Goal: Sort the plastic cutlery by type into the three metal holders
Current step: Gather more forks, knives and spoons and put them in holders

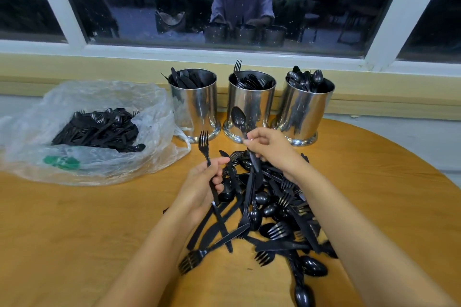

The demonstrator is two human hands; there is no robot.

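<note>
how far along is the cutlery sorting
Partly done. The left holder has knives, the middle holder forks, the right holder spoons. In hand: left hand grips a fork, right hand a spoon. Left to sort: a big pile on the table and more in the bag.

Surface: a round wooden counter (87, 232) was seen.
Back row: left holder (197, 107), middle holder (252, 104) and right holder (305, 109) were stood side by side.
Left: a clear plastic bag (112, 172) was laid open.
Centre: a black cutlery pile (269, 207) was heaped before the holders.
</note>
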